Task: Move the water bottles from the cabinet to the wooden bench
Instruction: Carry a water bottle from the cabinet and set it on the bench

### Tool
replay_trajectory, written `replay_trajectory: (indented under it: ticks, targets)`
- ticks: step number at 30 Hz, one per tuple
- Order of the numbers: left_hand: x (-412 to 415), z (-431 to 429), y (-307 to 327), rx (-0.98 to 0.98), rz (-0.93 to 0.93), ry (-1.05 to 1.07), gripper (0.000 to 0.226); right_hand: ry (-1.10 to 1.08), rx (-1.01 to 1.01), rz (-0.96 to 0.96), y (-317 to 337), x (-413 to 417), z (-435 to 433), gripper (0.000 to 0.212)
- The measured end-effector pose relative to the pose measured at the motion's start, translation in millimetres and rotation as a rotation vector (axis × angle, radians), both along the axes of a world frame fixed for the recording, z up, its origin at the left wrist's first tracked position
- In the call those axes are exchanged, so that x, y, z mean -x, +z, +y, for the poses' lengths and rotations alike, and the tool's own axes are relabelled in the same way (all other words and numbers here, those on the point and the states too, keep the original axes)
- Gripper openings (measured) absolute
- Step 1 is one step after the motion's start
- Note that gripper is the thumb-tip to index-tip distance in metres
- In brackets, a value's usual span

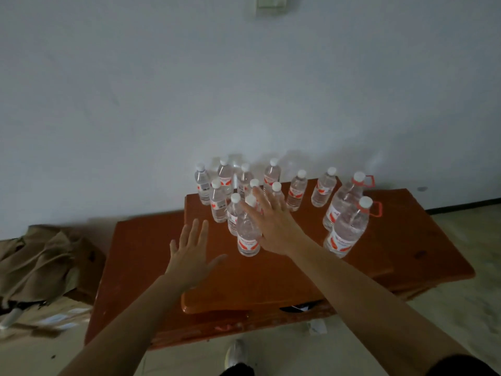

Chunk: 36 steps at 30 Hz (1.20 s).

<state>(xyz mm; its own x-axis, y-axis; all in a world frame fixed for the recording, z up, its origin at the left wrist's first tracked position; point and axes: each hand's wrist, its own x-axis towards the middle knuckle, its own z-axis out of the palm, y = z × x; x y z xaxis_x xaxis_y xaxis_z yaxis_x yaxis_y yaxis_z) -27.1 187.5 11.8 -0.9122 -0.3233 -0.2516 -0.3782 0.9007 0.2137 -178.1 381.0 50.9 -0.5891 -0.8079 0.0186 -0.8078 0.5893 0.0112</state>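
On the bench [271,283], small bottles [298,194] stand clustered toward twelve o'clock, with two big bottles [347,229] at three. The right hand [271,226], fingers straight and spread, is at the front bottle [248,237], gripping nothing. The left hand [189,256], also open, hovers at the front bottle's nine o'clock. This looks like a set-down; next comes fetching another bottle from the cabinet, unseen here.

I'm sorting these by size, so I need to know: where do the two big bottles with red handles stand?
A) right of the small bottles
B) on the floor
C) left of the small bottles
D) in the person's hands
A: the nearer large bottle and the farther large bottle both stand upright on the wooden bench, to the right of the small bottles.
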Motion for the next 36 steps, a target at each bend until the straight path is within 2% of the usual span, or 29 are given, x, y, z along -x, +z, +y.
replay_trajectory:
  ticks: [4, 7, 10, 15, 21, 25, 28, 33, 36]
  targets:
    - [43, -32, -28, -0.035, -0.096, -0.048, 0.107, 0.012, -0.045, -0.088, -23, 43, -48, 0.073]
    - [72, -38, -48, -0.082, -0.224, -0.133, 0.107, -0.042, 0.071, -0.317, -36, 60, -49, 0.062]
    - [104, -26, -72, -0.155, -0.296, -0.233, 0.108, -0.104, 0.223, -0.454, -40, 72, -24, 0.055]
    - [151, 15, -108, -0.234, -0.285, -0.383, 0.114, -0.326, 0.345, -0.578, -53, 98, 54, 0.046]
    - [203, 62, -138, -0.219, -0.272, -0.381, 0.122, -0.534, 0.407, -0.654, -94, 115, 124, 0.038]
    - [243, 79, -152, -0.159, -0.318, -0.434, 0.12, -0.672, 0.419, -0.733, -124, 112, 157, 0.04]
    - [255, 88, -163, -0.134, -0.318, -0.419, 0.1, -0.736, 0.394, -0.82, -139, 105, 167, 0.044]
    - [237, 86, -165, -0.015, -0.3, -0.368, 0.088, -0.742, 0.377, -0.944, -158, 99, 168, 0.047]
    - [217, 77, -170, 0.055, -0.343, -0.349, 0.083, -0.705, 0.254, -1.038, -178, 93, 159, 0.064]
